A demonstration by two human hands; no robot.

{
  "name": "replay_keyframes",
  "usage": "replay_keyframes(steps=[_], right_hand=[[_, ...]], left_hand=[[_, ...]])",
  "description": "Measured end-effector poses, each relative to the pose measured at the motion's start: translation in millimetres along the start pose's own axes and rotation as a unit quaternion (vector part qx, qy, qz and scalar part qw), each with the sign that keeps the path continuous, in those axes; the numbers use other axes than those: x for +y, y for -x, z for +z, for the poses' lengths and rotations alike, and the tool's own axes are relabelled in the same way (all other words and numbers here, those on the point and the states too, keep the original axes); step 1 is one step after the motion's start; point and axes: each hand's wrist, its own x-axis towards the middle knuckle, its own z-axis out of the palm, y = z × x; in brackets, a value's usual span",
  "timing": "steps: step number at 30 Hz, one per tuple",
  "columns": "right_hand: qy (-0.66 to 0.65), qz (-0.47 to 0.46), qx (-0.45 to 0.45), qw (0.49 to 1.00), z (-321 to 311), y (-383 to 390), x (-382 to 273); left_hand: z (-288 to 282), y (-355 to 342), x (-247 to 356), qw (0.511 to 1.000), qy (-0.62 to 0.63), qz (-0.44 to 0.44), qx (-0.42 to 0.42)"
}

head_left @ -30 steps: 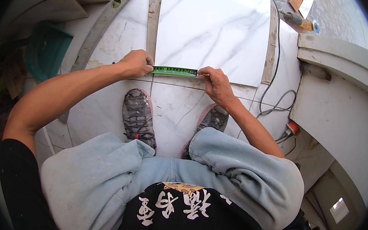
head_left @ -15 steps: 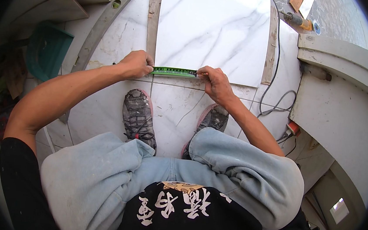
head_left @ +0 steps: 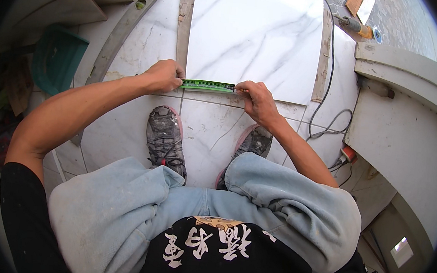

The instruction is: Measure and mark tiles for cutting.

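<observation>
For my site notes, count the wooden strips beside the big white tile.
2: the left strip and the right strip, one along each side of the white tile. More could be hidden under it.

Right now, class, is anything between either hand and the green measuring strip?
Nothing visible: the left hand and right hand each hold an end of the green measuring strip, at the near edge of the marbled tile. The black cable lies to the right.

left hand and right hand hold a green tape between them along the near edge of a white tile; a grinder lies beyond.
</observation>
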Motion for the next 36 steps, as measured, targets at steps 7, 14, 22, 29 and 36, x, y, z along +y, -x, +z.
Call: replay_keyframes(steps=[7, 14, 22, 29, 36], right_hand=[[0.012, -0.021, 0.004, 1.000, 2.2, -1.2, 0.4], [0.015, -0.032, 0.006, 0.999, 2.3, -1.5, 0.8], [0.025, -0.020, -0.019, 0.999, 1.5, -2.0, 0.5], [0.019, -0.023, -0.017, 0.999, 1.5, -2.4, 1.1], [0.012, -0.012, -0.015, 1.000, 1.8, -3.2, 2.0]], left_hand=[[1.3, 0.2, -1.6, 0.999, -0.007, 0.034, 0.017], [0.2, 0.6, -0.7, 1.000, -0.003, 0.014, 0.009], [-0.3, 0.6, 0.4, 1.000, -0.007, 0.018, 0.005], [-0.1, 0.8, 0.9, 1.000, -0.006, 0.017, 0.008], [2.5, 0.9, -0.5, 1.000, -0.010, 0.011, 0.017]])
